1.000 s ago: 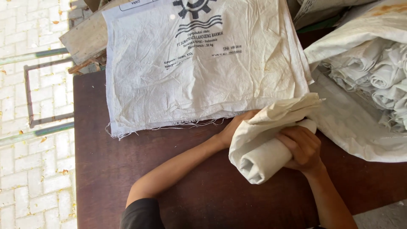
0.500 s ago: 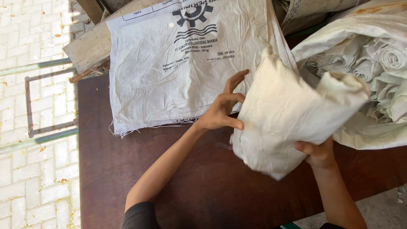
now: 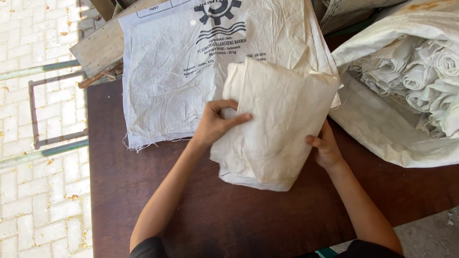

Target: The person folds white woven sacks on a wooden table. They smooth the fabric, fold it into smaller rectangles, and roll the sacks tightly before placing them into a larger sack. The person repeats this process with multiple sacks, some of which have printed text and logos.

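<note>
Above the dark worktop (image 3: 248, 220), a folded cream sack (image 3: 279, 122) is held between both hands. The left hand (image 3: 216, 125) has a clenched grip on its left edge, thumb on top; the right hand (image 3: 327, 149) grasps its lower right edge. The sack's far end overlaps a flat printed bag (image 3: 177, 71). A bag of rolled sacks (image 3: 420, 81) crowds the right; bare worktop lies near the front edge.

Dark brown table (image 3: 143, 200) over sunlit, seemingly pale brick paving (image 3: 28, 205).
</note>
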